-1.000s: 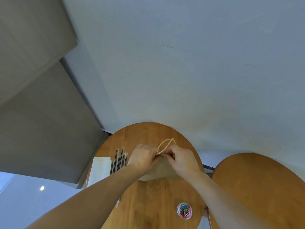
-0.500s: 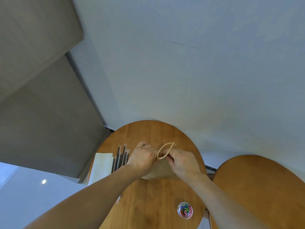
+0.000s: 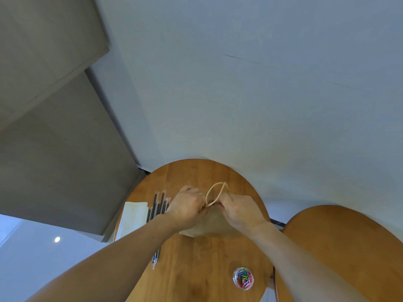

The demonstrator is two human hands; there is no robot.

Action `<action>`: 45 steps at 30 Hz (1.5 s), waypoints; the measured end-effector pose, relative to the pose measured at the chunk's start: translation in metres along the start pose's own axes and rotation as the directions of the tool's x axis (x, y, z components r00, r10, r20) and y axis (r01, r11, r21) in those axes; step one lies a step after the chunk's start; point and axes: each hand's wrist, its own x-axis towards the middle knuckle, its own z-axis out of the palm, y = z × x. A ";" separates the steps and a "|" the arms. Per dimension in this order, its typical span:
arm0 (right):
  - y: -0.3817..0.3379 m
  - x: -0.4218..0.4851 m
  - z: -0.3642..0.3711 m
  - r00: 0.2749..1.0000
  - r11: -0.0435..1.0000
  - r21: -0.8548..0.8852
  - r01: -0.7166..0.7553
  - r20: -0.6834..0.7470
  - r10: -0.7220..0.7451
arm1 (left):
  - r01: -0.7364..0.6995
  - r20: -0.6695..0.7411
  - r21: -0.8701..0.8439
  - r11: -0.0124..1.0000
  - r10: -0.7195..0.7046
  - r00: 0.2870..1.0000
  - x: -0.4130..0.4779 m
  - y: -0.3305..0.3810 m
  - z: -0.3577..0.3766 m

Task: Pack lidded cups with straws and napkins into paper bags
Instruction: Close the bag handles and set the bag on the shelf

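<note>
Over the middle of the round wooden table [image 3: 196,269], both hands are meeting at the top of a brown paper bag [image 3: 212,225]. The left hand [image 3: 187,207] is curling its fingers in tight and pinching the bag's upper edge from the left. The right hand [image 3: 239,212] is doing the same from the right, knuckles up, fingers folded onto the paper. The two hands are sitting almost touching, and the bag's pale twisted handles [image 3: 214,192] are looping up between them, leaning toward the far rim. The bag's body is showing between the wrists and resting on the tabletop. The hands are covering its mouth, so I cannot tell whether it is open.

Just left of the left hand, wrapped black straws [image 3: 158,203] are lying side by side, one end poking out beneath the left forearm. A white stack of napkins [image 3: 133,219] is lying just beside them at the table's left edge. On the near side, a small clear tub of coloured paper clips [image 3: 243,278] is sitting well apart from the bag. A second wooden table [image 3: 338,247] is showing at the right.
</note>
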 end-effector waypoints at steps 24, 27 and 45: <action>0.003 0.015 0.004 0.992 0.998 0.020 -0.062 0.112 0.060 | -0.013 0.110 -0.051 0.999 0.018 0.994 0.005 -0.012 0.000; -0.001 0.013 0.006 0.995 0.993 0.072 -0.090 0.039 0.087 | -0.013 0.096 -0.062 0.998 0.019 0.995 0.005 -0.012 -0.002; -0.011 0.020 0.009 0.984 0.998 0.051 0.032 -0.177 -0.023 | 0.048 -0.047 -0.016 0.999 -0.048 0.998 -0.004 -0.013 -0.006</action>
